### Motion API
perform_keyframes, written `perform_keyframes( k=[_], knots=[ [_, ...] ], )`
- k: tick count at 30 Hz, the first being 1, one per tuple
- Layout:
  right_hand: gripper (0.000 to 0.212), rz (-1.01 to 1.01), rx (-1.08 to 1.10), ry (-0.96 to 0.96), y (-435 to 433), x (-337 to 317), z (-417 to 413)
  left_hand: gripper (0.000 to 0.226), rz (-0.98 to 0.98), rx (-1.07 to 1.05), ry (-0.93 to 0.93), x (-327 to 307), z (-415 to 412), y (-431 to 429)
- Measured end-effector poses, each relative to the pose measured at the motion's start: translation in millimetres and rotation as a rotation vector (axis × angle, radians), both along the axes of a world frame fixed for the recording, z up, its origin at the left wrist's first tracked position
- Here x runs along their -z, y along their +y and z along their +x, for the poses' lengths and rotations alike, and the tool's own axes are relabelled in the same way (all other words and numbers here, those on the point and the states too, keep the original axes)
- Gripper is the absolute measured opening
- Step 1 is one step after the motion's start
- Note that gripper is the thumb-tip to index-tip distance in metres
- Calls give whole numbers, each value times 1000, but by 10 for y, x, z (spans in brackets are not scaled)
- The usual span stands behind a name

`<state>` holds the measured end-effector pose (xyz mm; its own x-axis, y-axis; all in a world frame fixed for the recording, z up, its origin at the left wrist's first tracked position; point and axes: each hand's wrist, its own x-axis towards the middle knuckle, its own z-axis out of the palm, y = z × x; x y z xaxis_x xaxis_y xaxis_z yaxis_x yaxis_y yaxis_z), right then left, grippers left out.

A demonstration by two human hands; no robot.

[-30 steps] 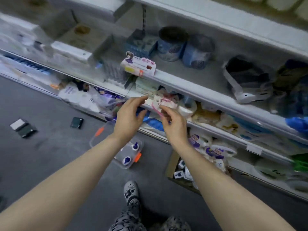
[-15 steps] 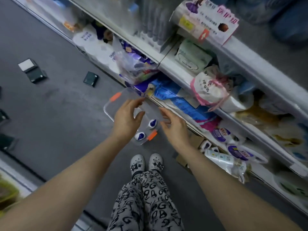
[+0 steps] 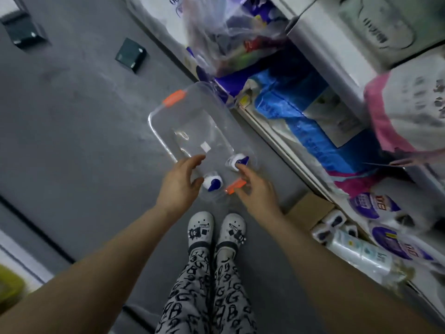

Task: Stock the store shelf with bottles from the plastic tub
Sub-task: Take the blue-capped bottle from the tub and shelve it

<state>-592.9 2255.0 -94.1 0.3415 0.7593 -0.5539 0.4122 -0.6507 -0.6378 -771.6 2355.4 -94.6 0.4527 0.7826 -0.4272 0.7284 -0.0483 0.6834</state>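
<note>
Standing nearest, two white clogs (image 3: 201, 231) are seen on the grey floor (image 3: 84, 141). Beyond them the left hand (image 3: 179, 183) is held loosely spread above the near end of the clear plastic tub (image 3: 192, 112), with nothing gripped. The right hand (image 3: 256, 189) is likewise relaxed and empty, its fingertips (image 3: 240, 168) just beside one blue-capped bottle (image 3: 238, 161); contact cannot be judged. A second bottle (image 3: 212, 183) is seen between the hands, inside the tub. Farther right, the store shelf (image 3: 320, 44) is packed with goods.
</note>
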Motion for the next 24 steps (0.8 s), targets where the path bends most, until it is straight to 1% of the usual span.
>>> perform_keyframes(
  k=[4,9,12,14,17,20,22,24],
  knots=[
    [58,-39,-87,15,-45,723,2,59,-84,4,50,706,-60,-150],
    [57,-97,-141,25,-20,1431,-46,60,-163,20,124,1369,-62,-247],
    [59,-133,-205,10,21,1844,-103,62,-210,25,137,1735,-38,-292],
    [58,-158,-253,15,62,2073,-151,63,-244,20,141,1920,-12,-312],
    [50,-157,-303,12,119,2355,-205,64,-288,20,120,2150,55,-314],
    [55,-190,-389,-2,165,2524,-201,69,-319,72,123,2307,130,-280],
    [58,-211,-380,19,213,2595,-178,71,-328,106,154,2380,169,-225],
    [60,-231,-297,87,264,2655,-159,73,-353,108,178,2425,190,-151]
  ],
)
